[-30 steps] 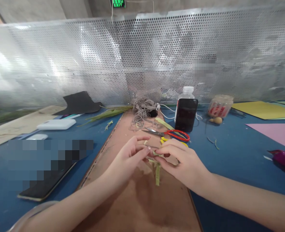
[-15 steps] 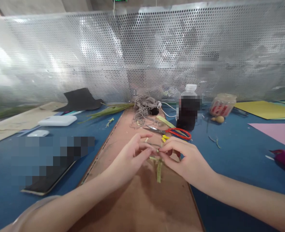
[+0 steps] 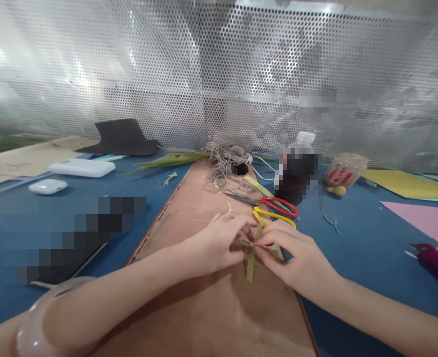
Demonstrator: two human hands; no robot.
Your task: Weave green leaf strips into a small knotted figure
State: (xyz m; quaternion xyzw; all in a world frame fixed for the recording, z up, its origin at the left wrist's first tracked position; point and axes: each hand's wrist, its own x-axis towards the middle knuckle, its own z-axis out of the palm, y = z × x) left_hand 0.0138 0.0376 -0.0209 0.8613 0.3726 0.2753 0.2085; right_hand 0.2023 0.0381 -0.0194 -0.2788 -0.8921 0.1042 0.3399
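Between my hands is a small cross-shaped piece of green leaf strips (image 3: 250, 267), one end hanging down over the brown board. My right hand (image 3: 297, 253) pinches it near the middle with thumb and forefinger. From the other side, my left hand (image 3: 219, 243) has its fingers curled round the strips; part of the fingertips is hidden. Just beyond the hands lie scissors with red and yellow handles (image 3: 278, 207), blades to the left. A pale scrap of leaf (image 3: 229, 206) rests on the board behind my left hand.
The brown board (image 3: 204, 317) lies on a blue table. A tangle of grey cord (image 3: 226, 158), long green leaves (image 3: 170, 160) and a dark bottle (image 3: 297, 173) stand beyond. At left are a phone (image 3: 70, 258) and white cases; coloured paper (image 3: 423, 218) is at right.
My left hand has turned and closed further round the leaf strips, while my right hand still pinches them. More of the scissors' yellow handle shows. The camera view has shifted slightly.
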